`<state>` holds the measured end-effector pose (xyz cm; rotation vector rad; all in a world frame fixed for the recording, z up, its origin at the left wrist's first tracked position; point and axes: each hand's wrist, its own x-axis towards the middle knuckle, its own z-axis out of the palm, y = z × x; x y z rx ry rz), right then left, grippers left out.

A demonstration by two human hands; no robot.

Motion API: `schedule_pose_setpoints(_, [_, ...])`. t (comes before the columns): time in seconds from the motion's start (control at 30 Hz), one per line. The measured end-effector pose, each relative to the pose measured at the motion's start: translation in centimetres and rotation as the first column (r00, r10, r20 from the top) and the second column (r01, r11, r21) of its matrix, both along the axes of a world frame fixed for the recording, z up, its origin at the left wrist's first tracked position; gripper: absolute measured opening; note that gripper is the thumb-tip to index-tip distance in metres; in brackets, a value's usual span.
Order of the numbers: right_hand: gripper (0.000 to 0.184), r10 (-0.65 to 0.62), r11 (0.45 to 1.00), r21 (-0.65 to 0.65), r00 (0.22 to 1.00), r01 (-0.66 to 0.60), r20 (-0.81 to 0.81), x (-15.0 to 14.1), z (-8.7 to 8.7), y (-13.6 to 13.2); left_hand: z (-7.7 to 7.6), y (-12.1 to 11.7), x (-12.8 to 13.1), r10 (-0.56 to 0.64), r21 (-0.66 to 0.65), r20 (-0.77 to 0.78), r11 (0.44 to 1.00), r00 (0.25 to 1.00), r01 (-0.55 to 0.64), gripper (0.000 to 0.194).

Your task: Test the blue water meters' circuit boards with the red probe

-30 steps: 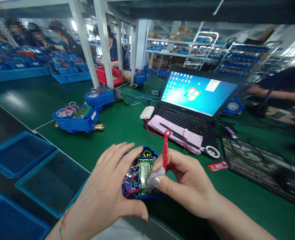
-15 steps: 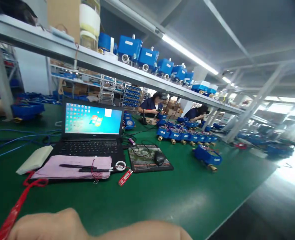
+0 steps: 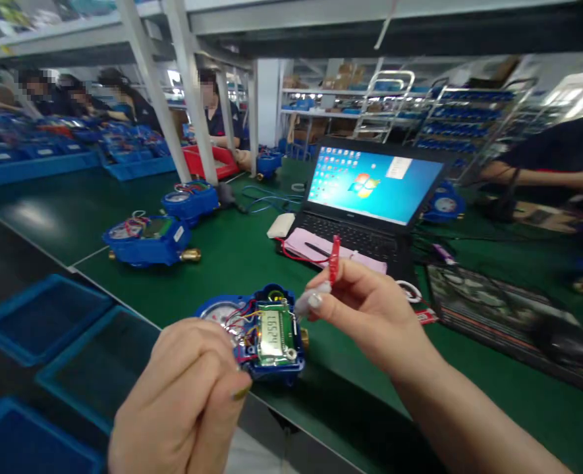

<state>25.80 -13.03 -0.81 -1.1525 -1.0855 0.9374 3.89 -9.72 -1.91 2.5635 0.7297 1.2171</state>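
Note:
A blue water meter [image 3: 284, 375] with its housing uncovered lies near the table's front edge. Its circuit board carries a lit display [image 3: 271, 332] with digits, and thin coloured wires run towards the round dial [image 3: 219, 312]. My left hand [image 3: 182, 388] is closed at the meter's left front, fingertips by the wires; what it pinches, if anything, is hidden. Just right of the display, my right hand [image 3: 370, 303] pinches a small whitish piece with a red-wrapped cord [image 3: 334, 260] standing up from the fingers.
Behind is an open laptop [image 3: 370, 187] with a pink cloth [image 3: 315, 247] on its front. A mouse [image 3: 562, 336] and its pad lie right. More blue meters [image 3: 147, 240] stand left, above blue trays [image 3: 44, 316]. Shelf posts [image 3: 187, 92] rise behind; several people work beyond.
The view has swung left and down to the uncovered meter. My right hand, low in view before with the red-wrapped cord, is now beside the display. My left hand has come into view.

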Motion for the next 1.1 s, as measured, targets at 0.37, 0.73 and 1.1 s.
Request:
schedule_pose_setpoints(0.37, [0.009, 0.047, 0.998, 0.005, 0.843, -0.059, 0.535, -2.1, -0.1, -1.4, -1.1, 2.2, 0.2, -0.095, -0.052, -0.445, 0.995, 0.89, 0.081, 0.048])
schedule_pose_setpoints(0.73, [0.015, 0.048, 0.983, 0.101, 0.744, -0.154, 0.666, -3.2, -0.2, -1.0, -1.1, 2.1, 0.0, -0.14, -0.046, -0.431, 0.99, 0.891, 0.134, 0.049])
schedule_pose_setpoints(1.1, [0.013, 0.063, 0.99, 0.045, 0.701, -0.136, 0.711, -3.3, 0.1, -0.7, -1.2, 2.3, 0.4, -0.149, -0.107, -0.3, 0.987, 0.942, 0.122, 0.038])
